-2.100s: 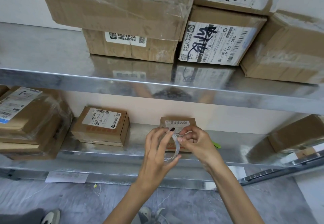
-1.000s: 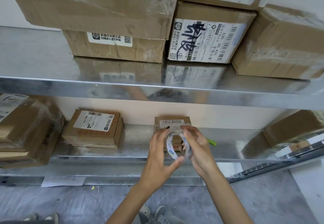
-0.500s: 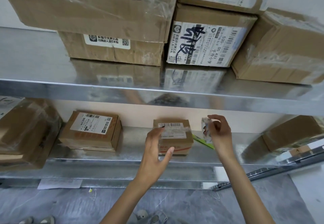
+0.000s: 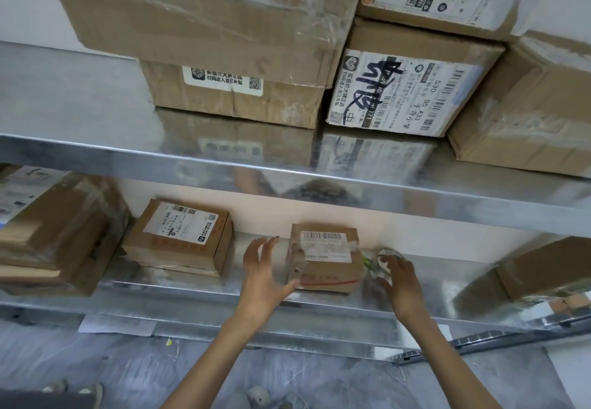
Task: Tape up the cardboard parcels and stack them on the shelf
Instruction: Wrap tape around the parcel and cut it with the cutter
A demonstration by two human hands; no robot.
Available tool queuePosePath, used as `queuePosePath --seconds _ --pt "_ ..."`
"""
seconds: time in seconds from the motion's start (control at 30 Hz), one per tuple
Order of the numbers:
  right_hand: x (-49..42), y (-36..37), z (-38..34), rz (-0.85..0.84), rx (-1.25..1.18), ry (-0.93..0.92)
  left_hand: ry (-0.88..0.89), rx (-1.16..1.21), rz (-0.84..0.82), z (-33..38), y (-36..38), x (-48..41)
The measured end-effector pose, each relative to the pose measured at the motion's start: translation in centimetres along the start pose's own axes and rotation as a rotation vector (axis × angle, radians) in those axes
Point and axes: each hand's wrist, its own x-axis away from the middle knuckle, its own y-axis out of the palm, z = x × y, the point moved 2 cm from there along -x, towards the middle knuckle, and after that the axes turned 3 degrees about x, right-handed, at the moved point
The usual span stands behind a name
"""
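Head view: on the lower shelf [image 4: 431, 284] a small parcel [image 4: 324, 258] stands toward the far wall, label up. A clear band crosses its top, though blur hides how well it seals.

The left hand [image 4: 265, 271] is just beside the parcel's left face. Its grip is apart, fingers spread, thumb at the near lower corner; whether it touches the cardboard I cannot tell.

The right hand [image 4: 399, 280] lies over the tape roll [image 4: 385, 260], which sits on the shelf just right of the parcel. Whether that grip is clamped on the roll or only resting on it is too smeared to say. A thin green item [image 4: 366, 262] lies between roll and parcel.

A flatter labelled parcel [image 4: 182, 236] rests well to the left. The upper shelf [image 4: 96, 114] carries large stacked boxes [image 4: 204, 18].

The step in hand looks like taking up the small parcel. To do it well:

- Leave the roll flat on the shelf, clear of the parcel's path and away from the near edge, so it cannot roll off.
- Bring the left palm square against the left face and the right hand to the opposite face.
- Lift with even pressure so the taped flaps do not spring open.
- Keep low, as the upper shelf overhangs closely.
- Mind the green item when sliding the parcel out.
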Motion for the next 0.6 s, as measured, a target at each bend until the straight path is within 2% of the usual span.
queuePosePath --seconds 0.1,0.17,0.23,0.33,0.5,0.6 --pt "1.4 -2.5 -2.0 0.269 -0.002 -0.203 0.000 -0.036 -0.164 -0.8 -0.1 -1.7" --pt "2.1 -3.3 -5.1 0.302 -0.045 -0.298 0.000 -0.041 -0.297 -1.1 0.2 -3.6" --pt "2.8 -2.4 -8.9 0.218 -0.059 -0.428 0.039 -0.045 -0.386 -1.3 0.5 -5.5" --pt "4.9 0.9 -13.4 0.033 0.072 -0.560 0.079 -0.065 -0.445 -1.6 1.0 -7.1" --pt "7.4 2.8 -14.7 -0.059 0.227 -0.528 0.016 -0.013 -0.439 -2.8 2.6 -4.7" --pt "6.8 2.4 -14.5 -0.099 0.218 -0.515 -0.009 0.134 -0.429 -3.5 4.2 -2.9"
